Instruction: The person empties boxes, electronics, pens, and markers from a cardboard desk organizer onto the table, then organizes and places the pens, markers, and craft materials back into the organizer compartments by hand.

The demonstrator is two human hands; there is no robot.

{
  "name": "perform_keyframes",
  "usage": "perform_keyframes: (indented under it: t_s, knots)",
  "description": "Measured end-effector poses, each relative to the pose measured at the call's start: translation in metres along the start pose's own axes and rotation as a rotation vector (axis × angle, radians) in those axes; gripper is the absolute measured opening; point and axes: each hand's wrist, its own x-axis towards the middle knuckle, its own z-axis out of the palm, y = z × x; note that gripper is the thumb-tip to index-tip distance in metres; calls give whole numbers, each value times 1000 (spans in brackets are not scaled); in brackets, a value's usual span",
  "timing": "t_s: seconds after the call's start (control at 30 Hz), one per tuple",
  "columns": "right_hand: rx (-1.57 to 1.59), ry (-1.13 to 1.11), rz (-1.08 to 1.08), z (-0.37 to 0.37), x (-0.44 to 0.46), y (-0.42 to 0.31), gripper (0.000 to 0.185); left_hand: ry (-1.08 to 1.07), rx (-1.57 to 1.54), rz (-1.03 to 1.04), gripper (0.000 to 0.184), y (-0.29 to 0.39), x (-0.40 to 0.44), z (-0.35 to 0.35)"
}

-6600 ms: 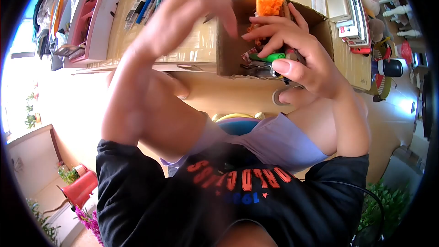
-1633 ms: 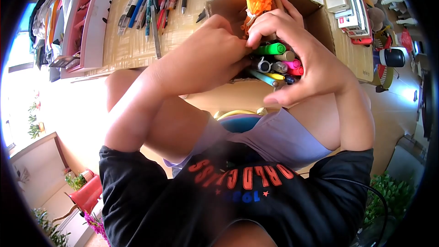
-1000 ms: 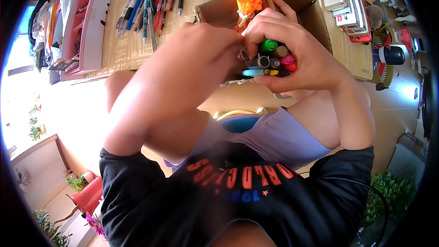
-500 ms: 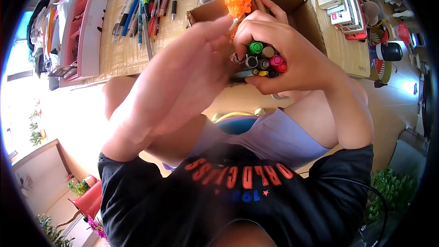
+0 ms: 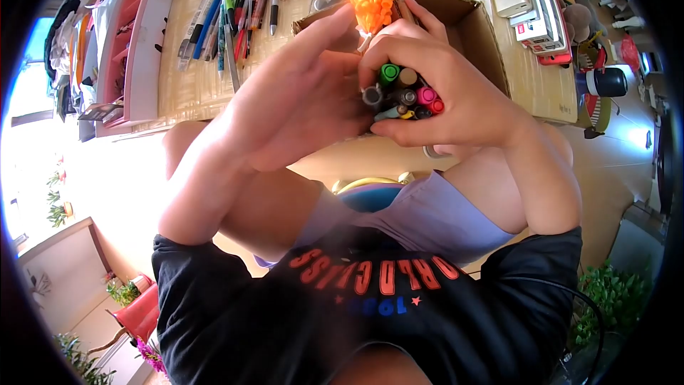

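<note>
My right hand (image 5: 463,93) is closed round a bundle of pens and markers (image 5: 407,95), ends toward me; green, tan, grey, pink, red and black ends show. To its left, my left hand (image 5: 296,100) is open with its palm turned to the bundle. Its fingertips are near or against the bundle's left side; I cannot tell whether they press on it. A bright orange, bumpy flower-like piece (image 5: 372,3) on a thin stem rises between the hands at the top. Behind the hands stands an open cardboard box (image 5: 467,23), partly hidden by them.
Several pens (image 5: 214,25) lie in a row on the table (image 5: 182,96), left of the box. A pink and white drawer unit (image 5: 135,50) stands at the left edge. White boxes (image 5: 538,18) are stacked on the right. My knees are below the table edge.
My left hand has moved up slightly and its fingers are less folded over the bundle. The grey-ended marker has shifted left from the others. My right hand keeps its hold.
</note>
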Motion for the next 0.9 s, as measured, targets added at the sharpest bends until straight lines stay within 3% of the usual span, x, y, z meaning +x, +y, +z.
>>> perform_keyframes:
  t_s: [0.2, 0.3, 0.4, 0.5, 0.57, 0.63, 0.77, 0.8, 0.9]
  knots:
    - [68, -60, 110, -3, -2, -2, 38, -67, -76, 15, 80, 1, 4, -1]
    - [54, -69, 111, -3, -1, -2, 34, 108, 60, 40, 74, -3, 4, 4]
    - [33, -85, 92, -5, 0, -1, 39, 110, 72, 89, 63, -6, 2, 8]
    - [7, -117, 24, -9, 1, 3, 41, 70, 262, 81, 51, -6, -3, 0]
    - [3, -99, -10, -7, 0, 5, 43, 276, 499, 7, 53, -4, -7, 10]
    - [3, -68, -8, -5, 0, 6, 46, 269, 592, 82, 57, -6, -10, 19]
    - [-1, -42, 28, -4, -3, 4, 58, 82, 1063, 80, 60, 10, -11, 19]
    - [3, -39, 33, -4, -3, 3, 62, 65, 1017, 183, 54, 3, -7, 15]
    - [27, -81, 39, -12, -5, -2, 74, 120, 1109, 89, 48, 9, -12, 18]
